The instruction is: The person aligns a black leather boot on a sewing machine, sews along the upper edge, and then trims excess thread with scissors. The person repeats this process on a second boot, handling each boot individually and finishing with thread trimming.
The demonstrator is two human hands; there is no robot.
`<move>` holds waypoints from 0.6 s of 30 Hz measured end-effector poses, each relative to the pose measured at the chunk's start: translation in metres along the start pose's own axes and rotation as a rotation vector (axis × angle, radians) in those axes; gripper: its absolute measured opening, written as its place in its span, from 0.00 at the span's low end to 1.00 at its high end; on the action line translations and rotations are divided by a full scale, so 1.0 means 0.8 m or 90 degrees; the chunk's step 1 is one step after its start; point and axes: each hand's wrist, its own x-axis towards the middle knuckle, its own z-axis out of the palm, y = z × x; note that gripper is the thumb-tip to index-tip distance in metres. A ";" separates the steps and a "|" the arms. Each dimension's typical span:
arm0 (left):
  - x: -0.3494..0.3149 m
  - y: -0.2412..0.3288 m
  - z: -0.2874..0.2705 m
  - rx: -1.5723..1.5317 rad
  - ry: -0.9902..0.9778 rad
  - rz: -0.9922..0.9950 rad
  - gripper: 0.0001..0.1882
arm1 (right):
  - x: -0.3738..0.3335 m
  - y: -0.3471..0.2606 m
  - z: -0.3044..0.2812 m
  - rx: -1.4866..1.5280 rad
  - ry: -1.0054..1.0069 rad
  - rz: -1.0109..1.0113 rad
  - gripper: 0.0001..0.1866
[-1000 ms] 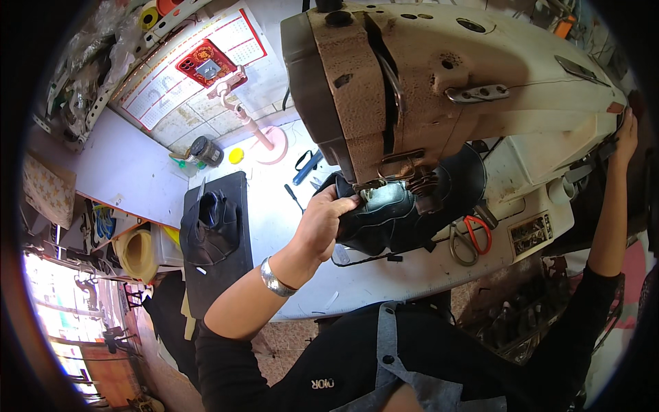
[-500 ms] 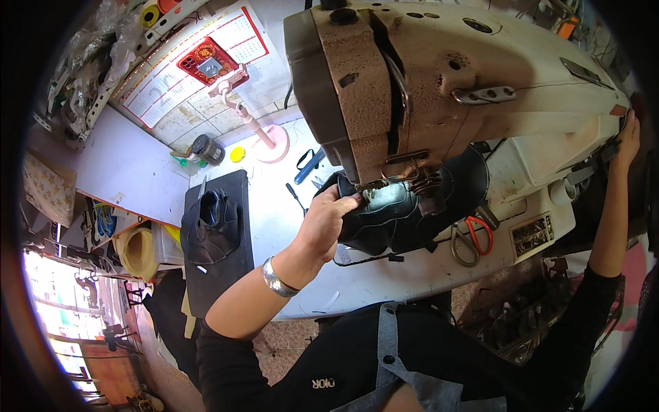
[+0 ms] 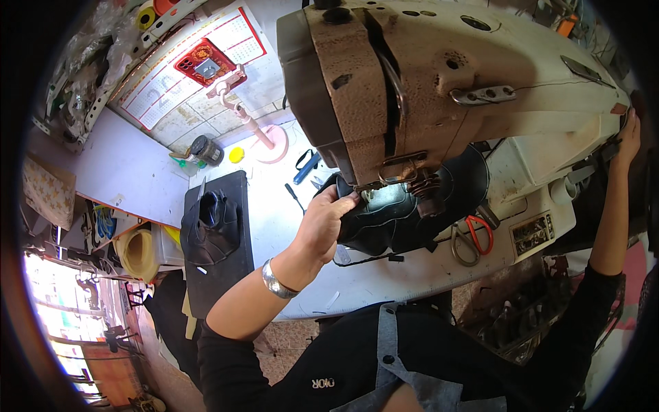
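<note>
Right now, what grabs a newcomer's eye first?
The bulky brown sewing machine fills the upper right, the left hand gripping a black leather-like piece under it. Next come scissors with a red loop, right of that piece, and a red phone on a pink stand, upper left.

Black leather-like piece (image 3: 374, 230), pale seam lines, under sewing machine head (image 3: 371, 103).

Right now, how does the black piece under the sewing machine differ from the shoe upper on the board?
The black piece is held by the left hand; the shoe upper sits untouched. The piece is partly hidden by the sewing machine; the upper, on the board, is unobstructed. The piece has a brightly lit patch; the upper looks dimmer. Both are black.
</note>
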 end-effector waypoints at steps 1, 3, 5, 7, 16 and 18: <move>0.000 0.000 0.000 -0.009 0.003 -0.001 0.09 | 0.000 0.001 0.000 -0.012 0.006 -0.004 0.27; 0.001 0.000 0.000 -0.011 0.001 0.005 0.08 | 0.000 0.003 0.001 0.003 0.006 -0.007 0.27; 0.001 0.000 0.000 -0.014 0.000 0.003 0.09 | 0.000 0.002 0.001 0.013 0.002 -0.003 0.27; 0.001 0.000 0.000 -0.014 0.000 0.001 0.09 | -0.001 0.000 0.001 0.017 -0.003 0.000 0.26; 0.001 0.001 0.003 -0.026 0.056 -0.014 0.10 | -0.005 -0.009 -0.002 0.059 -0.030 -0.019 0.22; 0.001 -0.002 0.005 -0.014 0.061 0.031 0.10 | -0.003 -0.003 -0.002 0.062 -0.041 -0.030 0.23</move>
